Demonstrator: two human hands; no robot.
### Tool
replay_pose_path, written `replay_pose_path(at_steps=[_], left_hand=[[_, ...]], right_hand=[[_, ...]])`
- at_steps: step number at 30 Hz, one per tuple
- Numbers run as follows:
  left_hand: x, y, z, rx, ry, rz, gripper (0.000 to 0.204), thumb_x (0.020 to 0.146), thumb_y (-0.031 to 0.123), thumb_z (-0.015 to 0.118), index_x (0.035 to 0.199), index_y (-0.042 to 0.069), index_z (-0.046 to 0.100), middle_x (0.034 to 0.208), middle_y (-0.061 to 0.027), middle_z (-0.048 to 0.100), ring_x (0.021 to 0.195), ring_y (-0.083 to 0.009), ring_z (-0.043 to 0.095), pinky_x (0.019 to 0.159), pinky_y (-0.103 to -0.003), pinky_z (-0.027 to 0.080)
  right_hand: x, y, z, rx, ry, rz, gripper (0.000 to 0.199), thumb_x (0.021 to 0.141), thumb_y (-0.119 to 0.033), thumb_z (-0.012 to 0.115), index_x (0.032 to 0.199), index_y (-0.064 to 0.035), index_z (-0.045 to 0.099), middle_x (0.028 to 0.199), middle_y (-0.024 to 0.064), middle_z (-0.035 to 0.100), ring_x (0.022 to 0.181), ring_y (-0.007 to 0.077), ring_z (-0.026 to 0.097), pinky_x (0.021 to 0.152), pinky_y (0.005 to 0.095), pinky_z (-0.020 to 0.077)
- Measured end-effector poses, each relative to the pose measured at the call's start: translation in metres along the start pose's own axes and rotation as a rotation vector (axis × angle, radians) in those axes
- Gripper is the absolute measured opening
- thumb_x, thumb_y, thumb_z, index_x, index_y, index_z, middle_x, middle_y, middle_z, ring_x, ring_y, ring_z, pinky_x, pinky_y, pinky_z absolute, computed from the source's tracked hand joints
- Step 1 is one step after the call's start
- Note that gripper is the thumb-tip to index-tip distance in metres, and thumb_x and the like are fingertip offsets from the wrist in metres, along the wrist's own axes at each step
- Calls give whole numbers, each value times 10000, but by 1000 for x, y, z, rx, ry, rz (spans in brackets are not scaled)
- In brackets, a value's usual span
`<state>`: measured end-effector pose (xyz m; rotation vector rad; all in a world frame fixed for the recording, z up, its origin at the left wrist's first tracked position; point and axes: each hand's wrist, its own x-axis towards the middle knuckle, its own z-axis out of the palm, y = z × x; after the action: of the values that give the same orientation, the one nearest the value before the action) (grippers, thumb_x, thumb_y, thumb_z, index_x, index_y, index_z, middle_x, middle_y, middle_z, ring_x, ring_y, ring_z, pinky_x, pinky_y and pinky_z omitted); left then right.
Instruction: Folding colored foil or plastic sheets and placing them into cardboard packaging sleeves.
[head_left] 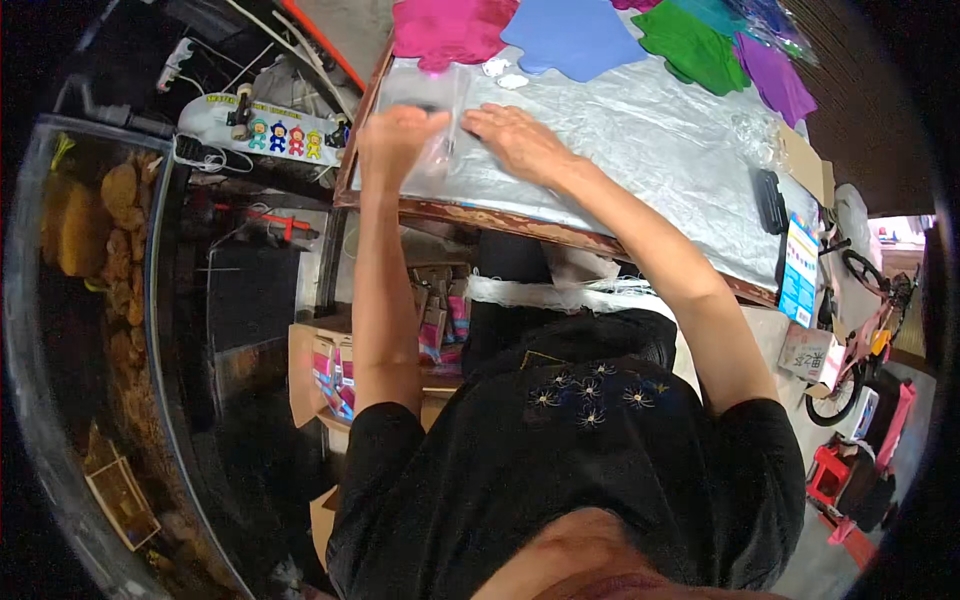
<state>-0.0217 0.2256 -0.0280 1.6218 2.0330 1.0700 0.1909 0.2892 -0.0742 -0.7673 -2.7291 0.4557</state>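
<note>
A clear plastic bag (455, 88) lies flat at the left end of the table, with a small dark patch showing through it. My left hand (400, 135) is over the bag, its fingers curled closed and slightly blurred; whatever they grip, if anything, is hidden. To its right, my right hand (515, 140) rests palm down, fingers stretched out and fingertips at the bag's right edge. Just beyond the hands lie a pink flat piece (455, 30), a blue flat piece (575, 38) and two small white scraps (512, 81).
Silvery sheeting (640, 150) covers the wood-edged table. Green (690, 45) and purple (775, 80) pieces lie at its far right; a black object (770, 200) sits near the right edge. Below left stands a cardboard box (305, 375) of packets. A skateboard (265, 128) and glass tank (160, 300) are left.
</note>
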Motion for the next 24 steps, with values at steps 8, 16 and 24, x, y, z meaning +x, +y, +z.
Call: replay_pose_path(at_steps=[8, 16, 24], left_hand=[[131, -18, 56, 280, 128, 823, 252, 788, 225, 784, 965, 47, 767, 882, -186, 728, 793, -379, 710, 722, -434, 571], [150, -13, 68, 194, -19, 503, 183, 765, 172, 836, 888, 55, 768, 718, -107, 714, 594, -216, 662, 572, -354, 503], [160, -25, 57, -147, -252, -35, 220, 817, 245, 856, 797, 54, 749, 657, 60, 615, 578, -15, 489, 514, -199, 370]], right_hand=[[-12, 4, -30, 87, 123, -83, 434, 950, -51, 547, 1384, -44, 544, 1494, 156, 495, 1414, 321, 432, 1183, 443, 349], [-18, 71, -65, 34, 261, 3, 483, 916, -25, 600, 1394, -53, 537, 1470, 172, 513, 1383, 338, 461, 1167, 446, 361], [67, 105, -44, 27, 279, 17, 464, 952, -89, 524, 1416, -63, 524, 1462, 166, 526, 1404, 352, 428, 1179, 470, 312]])
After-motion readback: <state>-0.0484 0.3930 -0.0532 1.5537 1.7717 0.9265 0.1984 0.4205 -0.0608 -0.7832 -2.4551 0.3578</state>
